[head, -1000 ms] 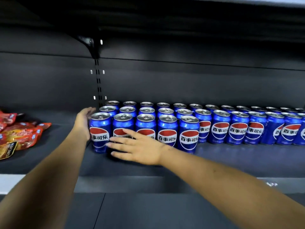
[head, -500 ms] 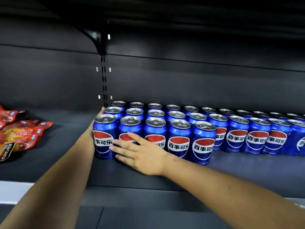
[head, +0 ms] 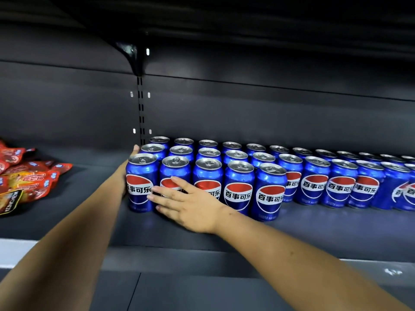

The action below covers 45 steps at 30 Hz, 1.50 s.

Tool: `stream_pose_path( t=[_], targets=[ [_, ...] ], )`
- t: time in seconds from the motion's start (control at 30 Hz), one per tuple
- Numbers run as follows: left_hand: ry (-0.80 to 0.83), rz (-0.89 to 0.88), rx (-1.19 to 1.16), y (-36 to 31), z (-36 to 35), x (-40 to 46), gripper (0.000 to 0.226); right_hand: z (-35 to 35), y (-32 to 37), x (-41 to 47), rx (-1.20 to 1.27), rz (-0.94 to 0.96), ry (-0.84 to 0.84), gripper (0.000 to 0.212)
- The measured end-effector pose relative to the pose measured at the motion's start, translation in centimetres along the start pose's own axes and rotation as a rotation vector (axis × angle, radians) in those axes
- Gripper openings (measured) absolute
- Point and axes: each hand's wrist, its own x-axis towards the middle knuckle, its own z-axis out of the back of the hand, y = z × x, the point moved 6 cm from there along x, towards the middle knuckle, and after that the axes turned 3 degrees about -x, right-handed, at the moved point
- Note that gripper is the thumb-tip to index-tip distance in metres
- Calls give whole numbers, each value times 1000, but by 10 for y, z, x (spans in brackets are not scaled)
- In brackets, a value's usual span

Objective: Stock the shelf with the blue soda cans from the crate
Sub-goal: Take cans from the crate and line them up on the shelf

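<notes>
Dark metal shelf [head: 314,225] | blue aluminium soda cans [head: 238,189] stand in rows | right hand [head: 190,203], fingers straight and together, presses the front row | left hand [head: 128,169] braces the end can, fingers mostly hidden | apparently squaring the block.

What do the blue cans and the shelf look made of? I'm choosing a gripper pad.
Blue cans: likely aluminium, with glossy printed sides that catch highlights and bare silvery tops.
Shelf: probably painted sheet metal, dark and satin, faintly mirroring the cans' blue.
</notes>
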Motion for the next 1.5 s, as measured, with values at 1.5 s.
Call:
stream_pose_path(
  t=[1.5],
  targets=[
    [-317,-455,1122,20,9,-113,64,42,5,-34,194,-25,486,60]
  ],
)
